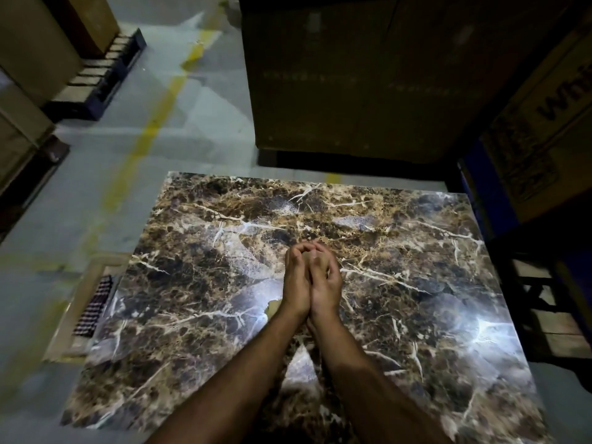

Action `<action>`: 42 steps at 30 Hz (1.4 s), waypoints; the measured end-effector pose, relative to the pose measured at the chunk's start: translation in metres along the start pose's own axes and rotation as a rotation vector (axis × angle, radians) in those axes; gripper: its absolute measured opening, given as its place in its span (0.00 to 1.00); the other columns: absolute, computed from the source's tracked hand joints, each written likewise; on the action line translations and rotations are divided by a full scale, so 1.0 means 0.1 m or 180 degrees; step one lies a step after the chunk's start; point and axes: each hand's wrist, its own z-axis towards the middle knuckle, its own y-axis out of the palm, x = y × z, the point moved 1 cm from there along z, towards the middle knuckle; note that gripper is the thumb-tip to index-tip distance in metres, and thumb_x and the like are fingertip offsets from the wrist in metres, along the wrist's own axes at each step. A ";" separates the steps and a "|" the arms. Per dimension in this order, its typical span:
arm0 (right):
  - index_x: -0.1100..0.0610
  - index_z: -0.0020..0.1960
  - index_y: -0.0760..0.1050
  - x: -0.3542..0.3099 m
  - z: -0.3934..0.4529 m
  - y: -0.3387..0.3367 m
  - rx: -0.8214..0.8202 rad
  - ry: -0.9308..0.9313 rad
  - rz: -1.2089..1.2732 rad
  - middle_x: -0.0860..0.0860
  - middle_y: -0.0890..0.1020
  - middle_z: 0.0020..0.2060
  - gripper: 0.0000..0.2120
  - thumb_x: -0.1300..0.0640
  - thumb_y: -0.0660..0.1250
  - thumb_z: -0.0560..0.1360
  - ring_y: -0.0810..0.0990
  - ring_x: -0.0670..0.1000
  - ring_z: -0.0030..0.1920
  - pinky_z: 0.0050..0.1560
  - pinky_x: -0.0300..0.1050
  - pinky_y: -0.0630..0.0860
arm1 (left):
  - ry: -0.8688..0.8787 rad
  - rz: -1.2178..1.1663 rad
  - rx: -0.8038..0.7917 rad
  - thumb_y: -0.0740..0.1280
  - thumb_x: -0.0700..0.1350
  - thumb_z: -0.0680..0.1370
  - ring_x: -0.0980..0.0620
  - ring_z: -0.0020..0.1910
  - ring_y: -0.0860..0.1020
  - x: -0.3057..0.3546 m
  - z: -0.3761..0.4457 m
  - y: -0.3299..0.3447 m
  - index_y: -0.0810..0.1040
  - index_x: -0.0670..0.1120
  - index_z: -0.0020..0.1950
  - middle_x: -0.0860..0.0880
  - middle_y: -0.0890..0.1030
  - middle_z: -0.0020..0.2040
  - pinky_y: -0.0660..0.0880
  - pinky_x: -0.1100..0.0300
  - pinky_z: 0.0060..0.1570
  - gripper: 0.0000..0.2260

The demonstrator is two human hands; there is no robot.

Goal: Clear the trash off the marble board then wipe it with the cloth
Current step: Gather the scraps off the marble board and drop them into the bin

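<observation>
Your two hands are pressed together over the middle of the marble board (400, 267), left hand (296, 283) against right hand (326, 280), palms meeting. The fingers (304, 249) curl in at the tips and interlace at the far end, so what sits between the palms, if anything, is hidden from this view; I cannot tell whether you are holding something or just clasping. Both forearms run in from the near edge and are cut off at the bottom of the frame.

The board lies flat and fills the near half of the scene, its brown veined surface throwing a hard white glare at the near right. Pale, filmy patches lie on the surface around and to the left of your hands; they could be thin plastic scraps or only reflections, too faint to call.

Just off the board's left edge, a checked cloth (93, 307) lies on a lower pale surface, partly tucked behind the board's edge. Beyond the far edge stands a big dark cardboard box (352, 75), its printing unreadable in the gloom. A second box (551, 123) at right shows lettering cut off by the frame. A worn yellow line (153, 123) crosses the grey floor at left.
</observation>
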 end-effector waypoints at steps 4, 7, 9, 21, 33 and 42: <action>0.54 0.55 0.80 -0.05 0.01 0.05 0.0465 -0.0065 -0.0039 0.49 0.84 0.47 0.05 0.59 0.67 0.81 0.84 0.46 0.47 0.45 0.37 0.82 | -0.0261 -0.0930 0.0143 0.54 0.64 0.82 0.51 0.62 0.77 0.18 0.01 -0.05 0.72 0.49 0.69 0.44 0.75 0.67 0.78 0.59 0.57 0.25; 0.55 0.61 0.79 -0.04 0.11 -0.03 0.0625 0.0301 0.0407 0.54 0.85 0.55 0.10 0.56 0.67 0.81 0.84 0.52 0.51 0.49 0.48 0.84 | -0.0245 -0.1484 0.0068 0.49 0.63 0.82 0.50 0.65 0.78 0.30 0.04 -0.15 0.69 0.45 0.74 0.44 0.77 0.69 0.77 0.57 0.58 0.29; 0.55 0.65 0.78 -0.04 0.14 -0.17 0.0731 0.0436 0.0722 0.56 0.84 0.58 0.15 0.54 0.67 0.80 0.84 0.54 0.51 0.45 0.48 0.83 | -0.0255 -0.1793 0.0268 0.51 0.65 0.81 0.50 0.67 0.76 0.23 0.05 -0.31 0.70 0.46 0.73 0.45 0.77 0.69 0.72 0.53 0.63 0.30; 0.55 0.62 0.79 0.18 0.02 -0.76 0.1384 0.0573 0.1296 0.54 0.85 0.49 0.13 0.55 0.70 0.78 0.85 0.52 0.42 0.38 0.49 0.84 | 0.0650 0.3177 -0.0566 0.67 0.69 0.74 0.48 0.80 0.50 -0.97 -0.28 -0.87 0.51 0.55 0.82 0.52 0.54 0.82 0.53 0.47 0.78 0.43; 0.55 0.62 0.79 0.40 -0.01 -1.23 0.1306 0.0579 0.0879 0.60 0.85 0.56 0.13 0.54 0.70 0.78 0.85 0.55 0.48 0.58 0.59 0.79 | 0.1561 0.4077 -0.0955 0.56 0.73 0.76 0.42 0.78 0.59 -1.08 0.19 -0.64 0.61 0.58 0.79 0.48 0.61 0.80 0.53 0.44 0.73 0.35; 0.58 0.63 0.79 0.43 0.00 -1.32 0.1181 0.0574 0.0865 0.59 0.85 0.52 0.29 0.45 0.76 0.66 0.85 0.53 0.44 0.47 0.51 0.83 | 0.2137 0.3870 -0.0399 0.62 0.57 0.80 0.45 0.44 0.71 -1.02 0.46 -0.62 0.77 0.47 0.50 0.47 0.72 0.46 0.72 0.50 0.40 0.14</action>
